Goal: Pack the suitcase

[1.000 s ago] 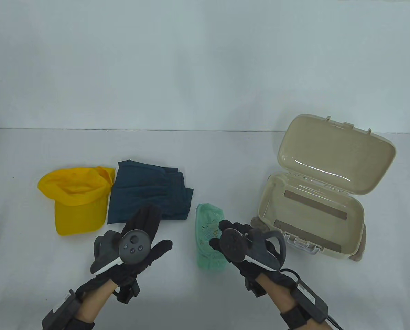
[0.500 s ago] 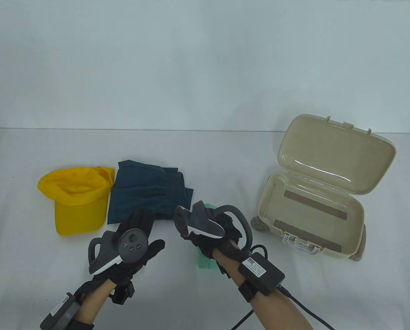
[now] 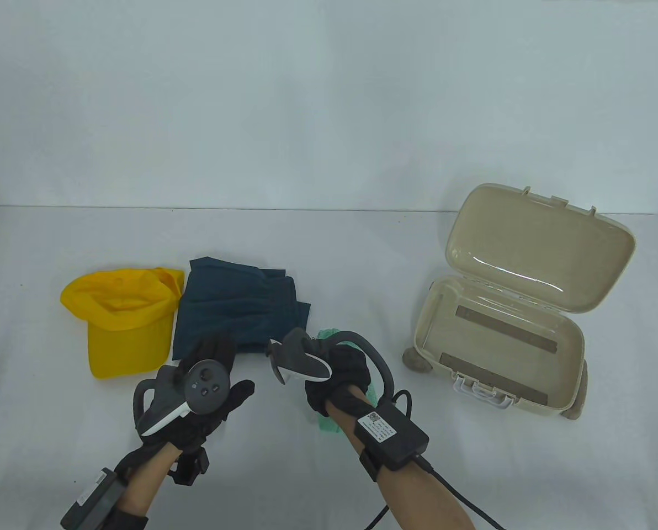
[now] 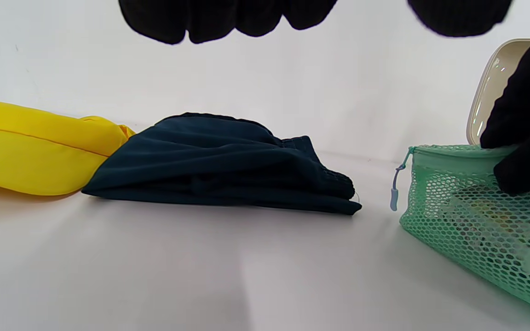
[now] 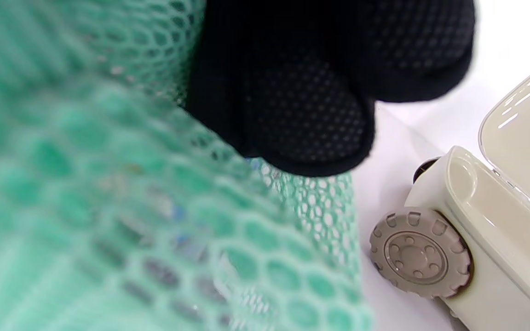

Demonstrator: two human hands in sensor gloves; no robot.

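Since a second earlier, the right hand had been rolled over from palm-down on the green mesh pouch to a side-on grip, and it had been shifted a bit away from the suitcase; the left hand had been drawn back slightly toward the near table edge.

Biggest thing first: the suitcase was left lying open on the white table, lid propped up behind the shell, so stuff could probably just be dropped straight in. Nothing had been packed in it yet. Well to the left of the suitcase, the folded navy garment was laid flat, and further left again the yellow cap was touching its edge. Both looked lined up for packing, presumably in turn.

The pouch was sitting just left of the suitcase, close to its wheel. It was held by the right hand, fingers curled over the zipped top edge with the thumb pressed against the mesh. One end seemed tipped up off the table, though how far couldn't be made out. That grip was probably chosen so the floppy pouch could be carried over in one go.

The left hand was hovering flat, fingers spread and relaxed, nothing held, near the garment's near edge.
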